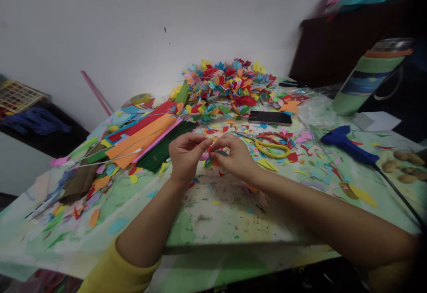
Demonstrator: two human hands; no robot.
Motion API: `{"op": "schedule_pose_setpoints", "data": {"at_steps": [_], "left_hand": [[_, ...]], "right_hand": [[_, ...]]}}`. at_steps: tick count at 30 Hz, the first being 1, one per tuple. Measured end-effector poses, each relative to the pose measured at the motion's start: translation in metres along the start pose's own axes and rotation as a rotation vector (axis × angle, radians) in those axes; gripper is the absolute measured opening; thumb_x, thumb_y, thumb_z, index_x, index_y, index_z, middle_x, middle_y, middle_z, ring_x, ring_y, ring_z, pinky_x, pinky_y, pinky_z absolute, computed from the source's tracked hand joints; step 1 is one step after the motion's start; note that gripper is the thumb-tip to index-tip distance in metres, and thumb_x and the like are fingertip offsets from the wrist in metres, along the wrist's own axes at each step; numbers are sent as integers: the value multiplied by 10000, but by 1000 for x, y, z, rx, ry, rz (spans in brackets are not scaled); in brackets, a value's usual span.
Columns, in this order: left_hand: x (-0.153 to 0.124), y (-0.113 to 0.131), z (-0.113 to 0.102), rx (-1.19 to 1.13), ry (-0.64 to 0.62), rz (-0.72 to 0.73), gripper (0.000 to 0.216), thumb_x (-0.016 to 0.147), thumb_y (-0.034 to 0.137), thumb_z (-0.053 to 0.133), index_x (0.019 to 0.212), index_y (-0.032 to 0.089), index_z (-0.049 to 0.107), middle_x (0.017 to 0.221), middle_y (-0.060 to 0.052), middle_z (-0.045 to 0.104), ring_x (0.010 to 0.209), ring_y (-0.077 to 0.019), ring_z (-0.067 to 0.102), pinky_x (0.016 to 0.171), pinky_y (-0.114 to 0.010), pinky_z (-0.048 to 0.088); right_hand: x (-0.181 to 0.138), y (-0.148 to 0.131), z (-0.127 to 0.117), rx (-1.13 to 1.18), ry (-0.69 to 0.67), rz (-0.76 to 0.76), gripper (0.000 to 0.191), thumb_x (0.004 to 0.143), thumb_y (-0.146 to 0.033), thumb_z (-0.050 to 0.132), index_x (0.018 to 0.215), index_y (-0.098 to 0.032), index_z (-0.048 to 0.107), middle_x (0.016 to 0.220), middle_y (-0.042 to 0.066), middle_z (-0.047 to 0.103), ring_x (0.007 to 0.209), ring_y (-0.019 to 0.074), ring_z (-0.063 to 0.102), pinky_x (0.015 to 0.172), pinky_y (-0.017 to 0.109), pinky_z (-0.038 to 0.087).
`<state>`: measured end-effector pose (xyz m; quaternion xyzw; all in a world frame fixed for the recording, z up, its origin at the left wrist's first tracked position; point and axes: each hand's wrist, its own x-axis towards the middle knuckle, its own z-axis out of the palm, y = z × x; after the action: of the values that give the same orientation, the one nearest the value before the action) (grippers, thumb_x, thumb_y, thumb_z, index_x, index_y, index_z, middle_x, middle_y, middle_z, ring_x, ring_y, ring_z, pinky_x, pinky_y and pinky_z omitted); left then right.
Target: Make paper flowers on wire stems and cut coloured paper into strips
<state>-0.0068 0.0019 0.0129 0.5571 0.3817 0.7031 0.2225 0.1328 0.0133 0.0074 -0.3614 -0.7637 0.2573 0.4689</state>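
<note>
My left hand [186, 154] and my right hand [233, 155] meet over the middle of the paint-stained table [213, 221]. Both hands are closed in a pinch on a small paper flower piece [210, 157], pink and green bits showing between the fingertips. A thin wire stem [200, 129] rises from the fingers toward the back. Beyond the hands lies a heap of finished paper flowers [230, 86] in many colours. Yellow-handled scissors [271, 147] lie just right of my right hand.
Stacked coloured paper sheets [143, 137] lie at the left. A black phone [270, 118], a blue glue gun [347, 145] with its cord, a green bottle [370, 77] and some nuts [405, 166] are at the right. Paper scraps cover the table.
</note>
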Motion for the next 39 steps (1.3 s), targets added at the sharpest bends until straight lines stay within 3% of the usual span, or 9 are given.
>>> {"op": "schedule_pose_setpoints", "data": {"at_steps": [5, 10, 17, 25, 30, 33, 36, 39], "left_hand": [[0, 1, 0, 31, 8, -25, 169, 584, 253, 822, 641, 161, 692, 596, 10, 655, 534, -90, 581, 525, -193, 476], [3, -1, -1, 8, 27, -68, 167, 579, 240, 816, 639, 156, 685, 592, 10, 653, 525, -90, 577, 532, -204, 485], [16, -10, -11, -12, 119, -42, 181, 557, 217, 820, 647, 153, 678, 600, 18, 652, 537, -90, 584, 554, -212, 498], [43, -10, -32, -199, 225, 11, 274, 492, 230, 864, 627, 165, 634, 583, 57, 618, 558, -74, 587, 608, -203, 498], [56, -11, -51, -420, 308, -235, 284, 588, 296, 833, 622, 180, 576, 573, 67, 573, 523, -59, 530, 548, -192, 466], [58, -11, -55, -454, 366, -277, 279, 623, 306, 815, 627, 185, 565, 579, 67, 566, 527, -65, 526, 556, -206, 474], [54, -13, -50, -451, 310, -277, 280, 596, 289, 833, 636, 183, 577, 575, 69, 562, 525, -58, 526, 552, -193, 465], [46, -17, -40, -410, 204, -310, 264, 578, 268, 840, 644, 175, 603, 579, 59, 580, 532, -56, 538, 560, -185, 463]], "right_hand": [[1, -3, -4, 3, 6, -7, 46, 723, -162, 677, 709, -195, 706, 743, 9, 612, 786, 162, 562, 744, 303, 408], [12, -6, -24, 28, 136, 4, 60, 754, -231, 654, 730, -184, 682, 765, 22, 665, 776, 168, 591, 750, 318, 431], [17, 27, -57, 43, 298, 82, 149, 762, -310, 632, 719, -168, 628, 701, 18, 626, 673, 148, 548, 656, 295, 418], [5, 58, -62, -336, 138, -20, 227, 834, -285, 529, 634, -188, 485, 668, 21, 529, 681, 161, 466, 635, 285, 313], [-3, 51, -51, -504, -49, -76, 282, 866, -272, 493, 597, -191, 467, 631, 27, 500, 664, 165, 438, 637, 292, 290], [-6, 47, -46, -554, -122, -162, 269, 870, -283, 502, 621, -182, 523, 653, 39, 534, 684, 170, 450, 666, 295, 308], [0, 49, -52, -667, -148, -235, 253, 876, -250, 489, 660, -167, 592, 695, 69, 586, 723, 187, 473, 699, 311, 321], [12, 58, -75, -765, -41, -200, 234, 872, -203, 466, 741, -151, 653, 769, 96, 636, 779, 213, 509, 719, 327, 329]]}}
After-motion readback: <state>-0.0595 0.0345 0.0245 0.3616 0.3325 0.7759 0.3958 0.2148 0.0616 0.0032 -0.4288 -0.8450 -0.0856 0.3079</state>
